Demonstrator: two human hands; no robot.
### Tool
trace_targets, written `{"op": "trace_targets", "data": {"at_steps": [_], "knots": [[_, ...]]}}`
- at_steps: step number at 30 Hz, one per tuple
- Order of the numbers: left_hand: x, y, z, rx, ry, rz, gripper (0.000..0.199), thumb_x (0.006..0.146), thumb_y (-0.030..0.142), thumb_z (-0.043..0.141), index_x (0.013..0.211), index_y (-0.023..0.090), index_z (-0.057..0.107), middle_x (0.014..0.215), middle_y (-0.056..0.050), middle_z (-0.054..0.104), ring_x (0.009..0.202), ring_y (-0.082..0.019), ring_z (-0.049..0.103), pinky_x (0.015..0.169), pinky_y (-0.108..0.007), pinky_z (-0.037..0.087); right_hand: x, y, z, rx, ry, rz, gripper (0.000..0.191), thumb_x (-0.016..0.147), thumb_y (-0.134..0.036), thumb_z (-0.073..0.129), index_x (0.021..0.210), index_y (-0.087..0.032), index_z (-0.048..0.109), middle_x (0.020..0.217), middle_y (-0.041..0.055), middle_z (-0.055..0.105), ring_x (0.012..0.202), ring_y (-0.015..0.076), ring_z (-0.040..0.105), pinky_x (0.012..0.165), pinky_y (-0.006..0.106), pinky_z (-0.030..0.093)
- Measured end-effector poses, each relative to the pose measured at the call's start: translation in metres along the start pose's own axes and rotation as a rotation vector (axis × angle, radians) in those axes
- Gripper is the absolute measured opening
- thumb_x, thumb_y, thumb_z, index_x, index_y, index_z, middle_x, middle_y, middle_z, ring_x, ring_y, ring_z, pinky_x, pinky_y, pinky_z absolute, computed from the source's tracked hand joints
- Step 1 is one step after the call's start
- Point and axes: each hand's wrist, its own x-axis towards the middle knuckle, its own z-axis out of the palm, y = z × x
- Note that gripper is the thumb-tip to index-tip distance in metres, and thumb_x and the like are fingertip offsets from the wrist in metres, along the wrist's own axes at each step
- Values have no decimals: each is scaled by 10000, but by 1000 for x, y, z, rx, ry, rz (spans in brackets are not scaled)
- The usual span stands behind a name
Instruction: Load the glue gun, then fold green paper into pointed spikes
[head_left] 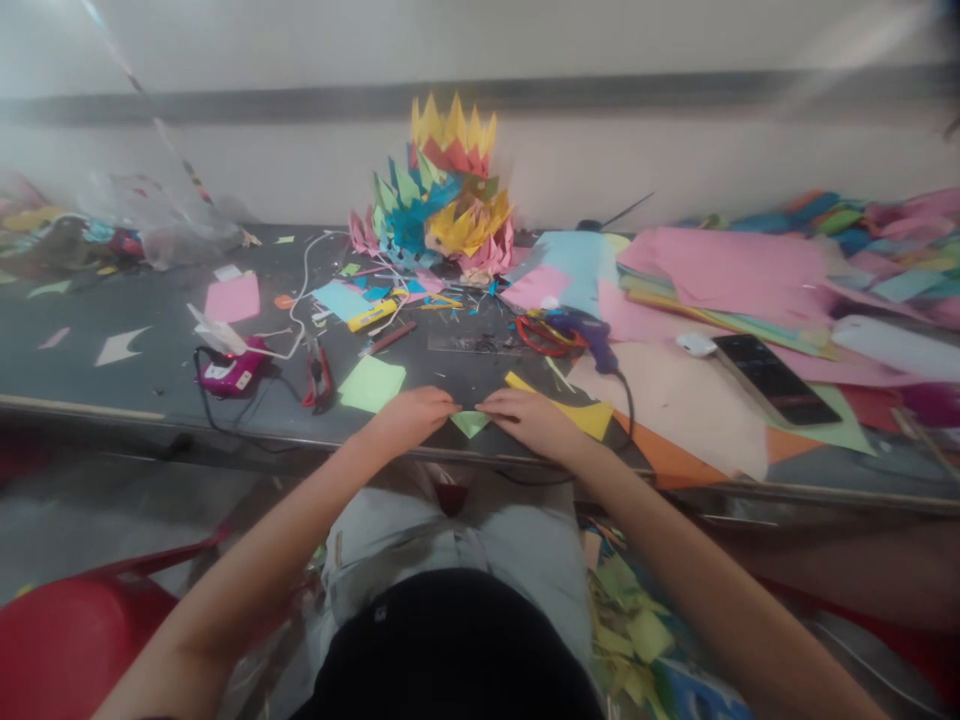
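Observation:
Near the front edge of the dark table, a small piece of green paper (470,424) shows as a triangle pointing toward me. My left hand (411,416) has its fingers pinched on the paper's left corner. On the right corner, my right hand (529,418) is closed in the same way. The fingers cover both corners of the paper. Beside my left hand lies a pale green paper square (372,383). A strip of yellow paper (589,415) lies by my right hand.
Behind stands a colourful folded-paper construction (446,210). A glue gun (589,335), red-handled pliers (318,378), a yellow cutter (372,316) and a magenta device (232,368) lie around. On the right are stacked paper sheets (720,275) and a phone (776,378). A red chair (82,640) stands lower left.

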Motion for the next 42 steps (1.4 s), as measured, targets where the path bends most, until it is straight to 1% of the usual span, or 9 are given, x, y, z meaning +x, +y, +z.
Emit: {"op": "trace_targets", "data": {"at_steps": [4,7,18,24,28,31,35,38,42], "knots": [[-2,4,-3,127,-41,128,302,864,77,447,1128,139,579,1069,-93,641,979,-164,597,866,-297,480,-5,5,4,-102,-4,-130,326,890,-158,393,1085,-202,650,1060,84,662,989,179,598,871,331,482],[-3,6,-7,172,-70,167,304,850,74,485,1136,133,568,1083,-108,631,995,-176,595,869,-315,484,-8,7,2,-193,-54,-212,350,890,-132,377,1150,-171,608,1112,114,637,1041,197,574,888,354,479],[-1,10,-13,259,-177,187,276,883,117,462,1133,160,568,1098,-102,611,1006,-170,579,887,-302,462,-7,11,-1,-244,-161,-337,370,890,-130,389,1228,-166,535,1179,133,590,1079,203,520,892,377,468],[-3,11,-12,331,-176,215,269,883,123,456,1130,119,561,1071,-114,619,979,-192,579,841,-298,458,-4,5,-5,-323,-194,-403,363,881,-99,376,1193,-103,559,1143,161,604,1022,217,530,851,381,480],[-8,19,-11,371,-183,176,307,892,125,422,1179,147,530,1119,-120,609,998,-194,580,835,-310,452,-2,2,-6,-353,-187,-444,353,883,-95,369,1166,-78,579,1133,170,614,985,224,539,828,384,485],[-15,30,-5,354,-150,91,346,884,158,423,1222,166,500,1212,-131,569,1105,-224,537,879,-346,429,-2,1,-6,-396,-181,-442,334,889,-108,379,1139,-87,600,1124,159,625,970,221,548,813,374,486],[-24,43,12,259,-105,10,501,830,234,464,1304,85,407,1394,-156,408,1300,-241,353,1028,-366,311,-7,3,0,-450,-129,-407,331,886,-112,401,1151,-116,600,1125,129,640,995,214,552,842,374,465],[-28,46,20,229,-92,-16,564,813,303,468,1319,67,384,1442,-160,328,1343,-254,276,1081,-387,227,-16,2,4,-502,-67,-344,356,868,-107,427,1187,-135,583,1161,101,635,1070,231,533,879,387,433],[-28,47,20,215,-88,-27,572,815,372,465,1314,102,394,1439,-156,337,1342,-265,278,1078,-404,218,-28,-5,9,-516,0,-189,391,834,-136,466,1203,-201,580,1220,48,607,1122,245,520,915,415,396]]}}
